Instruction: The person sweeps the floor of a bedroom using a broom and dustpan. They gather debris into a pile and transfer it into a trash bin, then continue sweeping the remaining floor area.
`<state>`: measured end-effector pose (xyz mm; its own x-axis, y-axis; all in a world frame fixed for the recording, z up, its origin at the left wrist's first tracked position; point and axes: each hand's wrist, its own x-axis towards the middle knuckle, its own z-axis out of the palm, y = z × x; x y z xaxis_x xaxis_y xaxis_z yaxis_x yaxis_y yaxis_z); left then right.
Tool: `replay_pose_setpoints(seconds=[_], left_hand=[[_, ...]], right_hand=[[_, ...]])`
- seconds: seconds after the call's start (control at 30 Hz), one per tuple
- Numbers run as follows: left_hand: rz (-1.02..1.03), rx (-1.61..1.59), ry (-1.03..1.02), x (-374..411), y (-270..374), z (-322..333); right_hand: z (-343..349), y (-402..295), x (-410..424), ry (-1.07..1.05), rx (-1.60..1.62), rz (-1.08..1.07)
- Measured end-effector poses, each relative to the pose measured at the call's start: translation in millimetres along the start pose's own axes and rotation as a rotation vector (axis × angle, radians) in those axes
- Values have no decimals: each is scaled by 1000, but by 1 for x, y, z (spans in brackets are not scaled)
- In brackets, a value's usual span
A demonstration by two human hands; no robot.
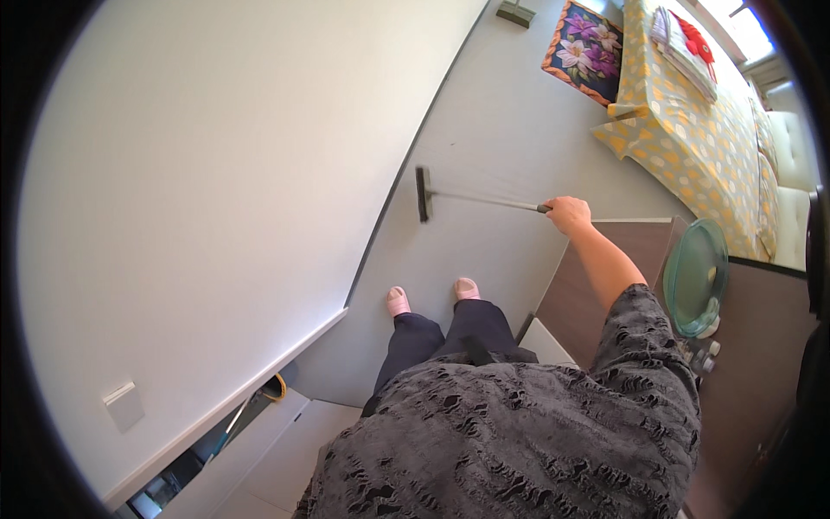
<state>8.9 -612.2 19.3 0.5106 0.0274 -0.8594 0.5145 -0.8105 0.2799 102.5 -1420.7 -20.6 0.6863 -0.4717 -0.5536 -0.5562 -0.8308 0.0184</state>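
Observation:
My right hand is closed around the end of a grey handle. At the handle's other end is a broom head with dark bristles, slightly blurred. It is low over the grey floor, near the foot of the white wall; whether it touches the floor I cannot tell. A small dark speck lies on the floor beyond the broom head. My left hand is out of view. Below the broom are my feet in pink slippers.
A brown wooden cabinet stands to my right, bearing a green translucent basin and bottles. Beyond are a bed with a patterned cover, a floral mat and a dustpan. The white wall runs along the left.

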Motion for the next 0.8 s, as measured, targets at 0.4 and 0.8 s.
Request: replay_pose_setpoints(seconds=[0.4, 0.8], left_hand=[[538, 334, -102, 138, 194, -142], [602, 733, -497, 228, 308, -118]], right_hand=[[58, -44, -84, 368, -285, 273], [209, -256, -377, -183, 1394, 887]])
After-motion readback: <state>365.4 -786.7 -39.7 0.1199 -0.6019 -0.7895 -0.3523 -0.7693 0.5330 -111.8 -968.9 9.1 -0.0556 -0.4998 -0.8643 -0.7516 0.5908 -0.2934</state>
